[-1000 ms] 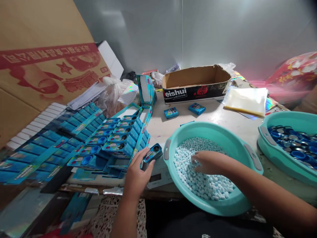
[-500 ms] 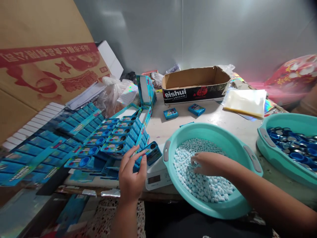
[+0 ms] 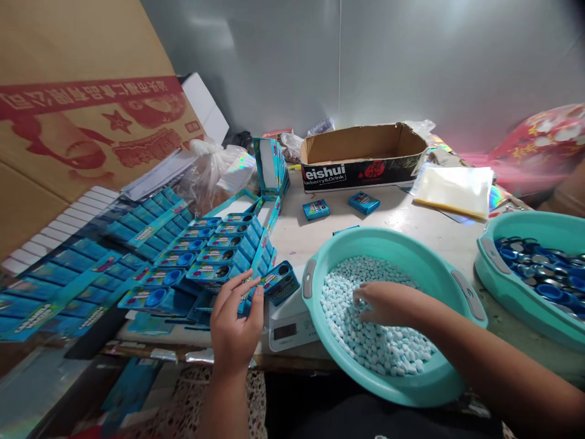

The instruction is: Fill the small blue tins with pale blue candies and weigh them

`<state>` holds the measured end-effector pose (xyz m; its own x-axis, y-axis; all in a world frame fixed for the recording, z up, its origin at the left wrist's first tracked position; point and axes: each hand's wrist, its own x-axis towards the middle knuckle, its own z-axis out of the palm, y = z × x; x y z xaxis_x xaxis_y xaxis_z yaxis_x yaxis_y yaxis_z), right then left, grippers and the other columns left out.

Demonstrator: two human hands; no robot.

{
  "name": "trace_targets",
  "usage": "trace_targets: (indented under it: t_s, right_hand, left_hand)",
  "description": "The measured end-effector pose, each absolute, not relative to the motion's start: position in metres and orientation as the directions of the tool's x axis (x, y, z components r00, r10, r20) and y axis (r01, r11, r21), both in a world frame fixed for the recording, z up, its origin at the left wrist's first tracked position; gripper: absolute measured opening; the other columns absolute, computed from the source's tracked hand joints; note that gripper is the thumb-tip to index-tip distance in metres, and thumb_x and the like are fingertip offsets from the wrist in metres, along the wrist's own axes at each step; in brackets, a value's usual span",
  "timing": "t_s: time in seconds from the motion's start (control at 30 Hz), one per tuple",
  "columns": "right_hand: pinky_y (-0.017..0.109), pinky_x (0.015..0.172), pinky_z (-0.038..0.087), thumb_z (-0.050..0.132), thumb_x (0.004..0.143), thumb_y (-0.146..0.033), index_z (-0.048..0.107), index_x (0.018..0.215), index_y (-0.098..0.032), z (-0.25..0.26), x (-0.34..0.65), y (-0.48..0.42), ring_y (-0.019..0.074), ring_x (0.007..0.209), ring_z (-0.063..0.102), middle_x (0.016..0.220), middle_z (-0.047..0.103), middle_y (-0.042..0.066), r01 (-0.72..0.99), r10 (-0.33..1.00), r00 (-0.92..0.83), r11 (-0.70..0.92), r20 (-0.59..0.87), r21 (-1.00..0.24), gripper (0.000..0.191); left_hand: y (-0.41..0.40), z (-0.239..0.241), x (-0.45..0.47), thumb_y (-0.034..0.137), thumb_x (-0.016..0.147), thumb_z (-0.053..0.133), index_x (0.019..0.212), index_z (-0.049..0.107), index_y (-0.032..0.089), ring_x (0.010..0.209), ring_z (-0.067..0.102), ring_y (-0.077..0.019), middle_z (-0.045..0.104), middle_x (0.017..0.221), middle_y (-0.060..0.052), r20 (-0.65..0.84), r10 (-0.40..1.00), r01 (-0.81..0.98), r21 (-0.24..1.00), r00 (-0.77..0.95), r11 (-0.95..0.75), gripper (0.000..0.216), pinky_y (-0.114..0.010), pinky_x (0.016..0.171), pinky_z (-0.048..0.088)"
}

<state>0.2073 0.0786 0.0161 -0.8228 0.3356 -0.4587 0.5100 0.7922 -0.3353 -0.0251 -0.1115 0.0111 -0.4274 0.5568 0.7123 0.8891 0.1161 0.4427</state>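
Observation:
A turquoise basin [image 3: 393,241] holds a heap of small pale-blue and white candies [image 3: 351,311]. My right hand [image 3: 388,303] reaches into it from the right, its curled fingers closed among the candies and the fingertips partly buried. My left hand [image 3: 238,320] has its fingers stretched out and thumb apart, at the front edge of a display carton [image 3: 265,250] packed with small blue boxes [image 3: 222,255]. One loose small blue box [image 3: 281,282] leans tilted beside those fingertips. Beneath it, a white scale [image 3: 286,332] sits partly under the basin.
At right, a second turquoise basin [image 3: 498,268] holds blue and silvery round pieces [image 3: 548,268]. Behind stand an open cardboard tray [image 3: 347,174], two small blue boxes and clear plastic sleeves [image 3: 452,189]. Stacked blue packs [image 3: 68,286] and a big carton [image 3: 91,73] occupy the left.
My left hand has shifted slightly left and down, away from the loose blue box. My right hand stays among the candies. The view has moved very slightly.

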Motion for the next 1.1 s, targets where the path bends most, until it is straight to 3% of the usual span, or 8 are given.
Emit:
trace_targets:
  t_s: [0.23, 0.33, 0.47, 0.63, 0.8, 0.97, 1.1]
  right_hand:
    - [0.033, 0.072, 0.043, 0.061, 0.081, -0.033, 0.068, 0.107, -0.019, 0.014, 0.207, 0.079, 0.0275, 0.093, 0.065, 0.103, 0.07, 0.01, 0.502, 0.329, -0.826, 0.798, -0.457, -0.333, 0.03]
    - [0.033, 0.07, 0.043, 0.062, 0.079, -0.032, 0.068, 0.107, -0.02, 0.013, 0.206, 0.079, 0.0278, 0.091, 0.065, 0.103, 0.07, 0.009, 0.507, 0.337, -0.824, 0.796, -0.456, -0.329, 0.031]
    - [0.034, 0.068, 0.043, 0.063, 0.078, -0.031, 0.069, 0.106, -0.02, 0.012, 0.206, 0.079, 0.0284, 0.089, 0.066, 0.1, 0.07, 0.009, 0.519, 0.342, -0.815, 0.79, -0.467, -0.327, 0.03]
    - [0.035, 0.07, 0.044, 0.063, 0.077, -0.031, 0.069, 0.105, -0.02, 0.012, 0.206, 0.078, 0.029, 0.09, 0.066, 0.1, 0.071, 0.01, 0.522, 0.346, -0.819, 0.781, -0.458, -0.342, 0.03]
    - [0.036, 0.075, 0.046, 0.064, 0.076, -0.029, 0.069, 0.105, -0.023, 0.014, 0.207, 0.077, 0.0285, 0.094, 0.066, 0.104, 0.071, 0.009, 0.56, 0.37, -0.798, 0.747, -0.476, -0.357, 0.03]
    - [0.037, 0.077, 0.047, 0.065, 0.074, -0.029, 0.069, 0.108, -0.023, 0.014, 0.206, 0.076, 0.0302, 0.097, 0.066, 0.108, 0.07, 0.011, 0.554, 0.359, -0.799, 0.751, -0.483, -0.359, 0.035]
    - [0.038, 0.075, 0.047, 0.064, 0.073, -0.028, 0.07, 0.109, -0.023, 0.014, 0.207, 0.075, 0.0311, 0.095, 0.066, 0.106, 0.071, 0.011, 0.555, 0.367, -0.804, 0.745, -0.468, -0.37, 0.036]
  left_hand:
    - [-0.111, 0.008, -0.026, 0.017, 0.088, 0.062, 0.099, 0.067, 0.018, 0.105, 0.063, -0.0195, 0.067, 0.11, -0.008, 0.71, 0.557, 0.888, 0.444, -0.43, 0.119, 0.013, -0.037, 0.097, 0.05]
    - [-0.108, 0.006, -0.025, 0.021, 0.089, 0.061, 0.108, 0.065, 0.018, 0.11, 0.062, -0.0203, 0.066, 0.114, -0.008, 0.671, 0.611, 0.89, 0.437, -0.42, 0.131, 0.02, -0.038, 0.1, 0.05]
    - [-0.093, -0.003, -0.018, 0.023, 0.09, 0.059, 0.135, 0.05, 0.017, 0.124, 0.055, -0.025, 0.059, 0.132, -0.013, 0.595, 0.716, 0.924, 0.326, -0.365, 0.2, 0.047, -0.042, 0.105, 0.048]
    - [-0.079, -0.006, -0.013, 0.013, 0.084, 0.061, 0.135, 0.052, 0.015, 0.111, 0.061, -0.0293, 0.065, 0.123, -0.014, 0.479, 0.807, 0.937, 0.222, -0.346, 0.27, 0.052, -0.048, 0.096, 0.053]
    - [-0.126, 0.043, -0.023, 0.021, 0.087, 0.061, 0.131, 0.057, 0.025, 0.107, 0.063, -0.0223, 0.067, 0.117, -0.007, 0.543, 0.806, 0.955, 0.283, -0.238, 0.091, 0.044, -0.037, 0.093, 0.055]
    - [-0.176, 0.11, -0.052, 0.029, 0.089, 0.057, 0.128, 0.06, 0.033, 0.105, 0.062, -0.0236, 0.066, 0.116, -0.003, 0.578, 0.79, 0.979, 0.142, -0.204, 0.149, 0.04, -0.041, 0.094, 0.054]
    - [-0.175, 0.113, -0.086, 0.023, 0.081, 0.059, 0.118, 0.065, 0.035, 0.105, 0.062, -0.0228, 0.066, 0.116, -0.001, 0.484, 0.846, 0.972, 0.174, -0.226, 0.16, 0.039, -0.037, 0.088, 0.056]
